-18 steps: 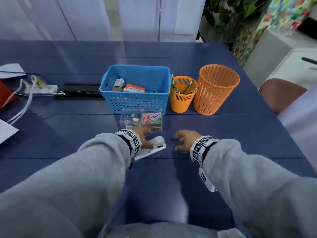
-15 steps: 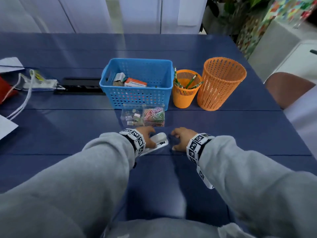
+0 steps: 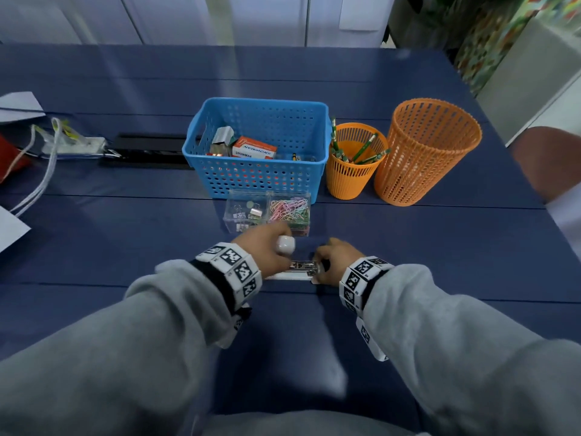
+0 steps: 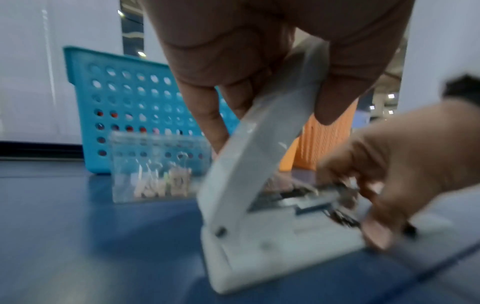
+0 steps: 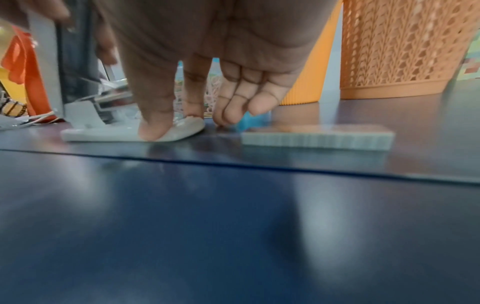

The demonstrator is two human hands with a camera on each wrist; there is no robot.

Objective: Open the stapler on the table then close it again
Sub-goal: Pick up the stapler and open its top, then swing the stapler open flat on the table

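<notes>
The white stapler (image 3: 292,276) lies on the blue table (image 3: 125,240) between my hands, and it is open. Its top cover (image 4: 259,148) stands swung up from the hinge, and the metal staple channel (image 3: 303,265) shows. My left hand (image 3: 267,247) grips the raised cover near its tip, thumb on one side and fingers on the other. My right hand (image 3: 336,256) pinches the front end of the base (image 5: 103,133). Its thumb (image 5: 155,127) presses on the near edge and a finger sits behind.
Just beyond my hands stands a clear box of paper clips (image 3: 267,212), with a blue basket (image 3: 257,171) behind it. A small orange pencil cup (image 3: 355,165) and a tall orange basket (image 3: 427,152) stand to the right. Cables (image 3: 47,152) lie far left. A pale ribbed block (image 5: 317,135) lies right of my right hand.
The stapler's cover was down and is now swung up in my left hand. My right hand has moved in and taken the front of the base. The stapler now lies left to right.
</notes>
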